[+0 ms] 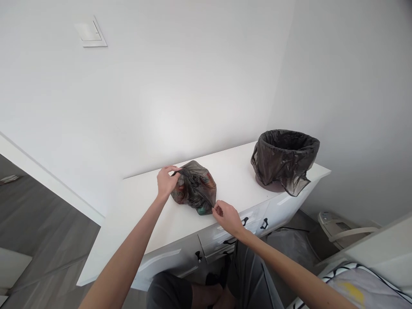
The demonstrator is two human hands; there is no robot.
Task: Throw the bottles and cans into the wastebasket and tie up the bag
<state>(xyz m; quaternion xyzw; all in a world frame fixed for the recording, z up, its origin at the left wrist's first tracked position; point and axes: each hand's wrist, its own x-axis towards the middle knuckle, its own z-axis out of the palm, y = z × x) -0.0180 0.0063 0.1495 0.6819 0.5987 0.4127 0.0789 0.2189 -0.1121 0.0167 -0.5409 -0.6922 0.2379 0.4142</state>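
A dark, see-through plastic bag (196,186) lies on the white cabinet top, with reddish and green items showing through it. My left hand (167,181) pinches the bag's upper left edge between thumb and fingers. At the bag's lower right corner, my right hand (227,215) is closed on the plastic. Dark folds gather in the middle of the bag, between both hands. To the right stands a round bin (285,159) lined with a black bag that hangs over its rim.
The white cabinet (128,214) runs along a pale wall with a switch (92,33) at upper left. Black handles (264,223) stick out from its drawers. Below right are a beige container (337,227) and a patterned cushioned surface (363,285).
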